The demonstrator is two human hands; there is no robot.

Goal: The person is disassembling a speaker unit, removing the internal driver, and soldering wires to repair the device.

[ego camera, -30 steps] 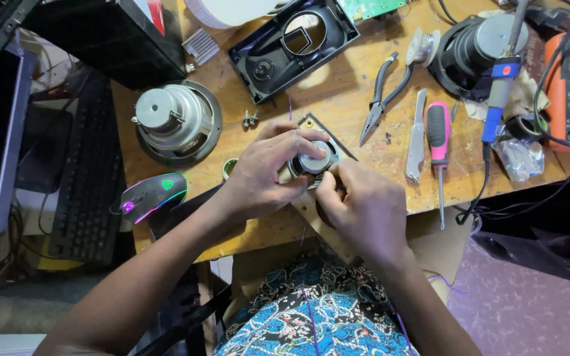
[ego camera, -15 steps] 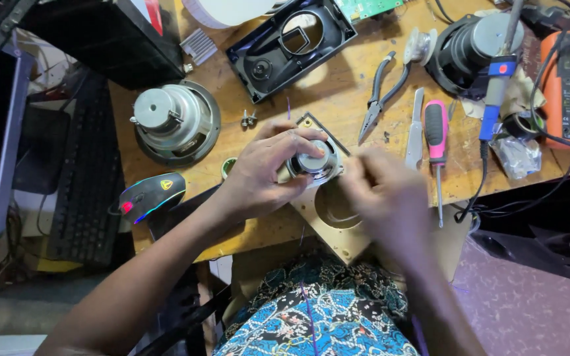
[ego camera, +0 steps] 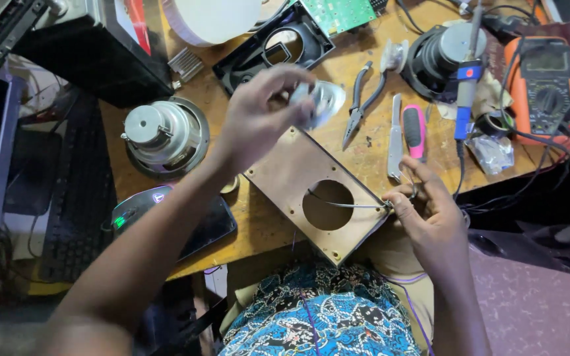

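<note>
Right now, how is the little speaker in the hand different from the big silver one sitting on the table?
The small speaker is lifted in the left hand; the big speaker rests on the wooden table. The small one is far smaller and tilted; the big one sits cone down, magnet up. Both are round and silvery.

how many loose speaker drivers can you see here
3: a silver-magnet speaker at the bench's left, a dark speaker at top right, and a small speaker lifted in the left hand. More may be hidden.

Left hand (ego camera: 258, 115) lifted small speaker (ego camera: 318, 102) off board (ego camera: 311, 191).
</note>
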